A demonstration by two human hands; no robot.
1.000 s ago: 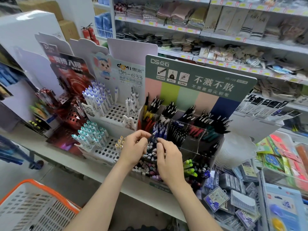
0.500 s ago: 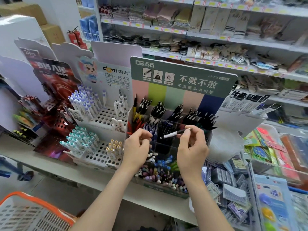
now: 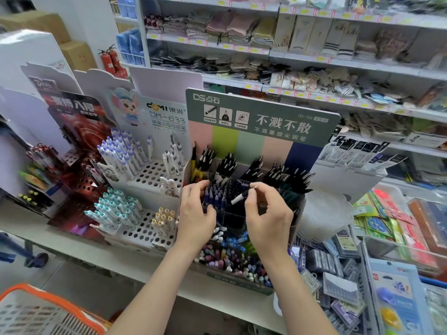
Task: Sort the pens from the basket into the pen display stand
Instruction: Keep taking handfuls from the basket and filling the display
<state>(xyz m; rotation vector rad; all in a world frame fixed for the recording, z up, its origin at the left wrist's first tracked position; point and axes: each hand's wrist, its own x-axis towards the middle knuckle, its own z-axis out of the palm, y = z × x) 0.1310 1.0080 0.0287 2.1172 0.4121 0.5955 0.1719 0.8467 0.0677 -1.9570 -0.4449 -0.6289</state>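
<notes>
Lowered and tilted since before, the pen is pinched by the right hand over the display stand. The left hand sits at nine o'clock (grip unclear). Best to stand it upright among matching pens.

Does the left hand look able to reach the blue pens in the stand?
Probably yes. The left hand hovers beside the blue pens, tops uncovered; the right hand and its pen are aside.

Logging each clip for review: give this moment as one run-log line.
right hand: pinches pen above display stand | left hand: at blue pens, grip unclear | basket: lower left
</notes>
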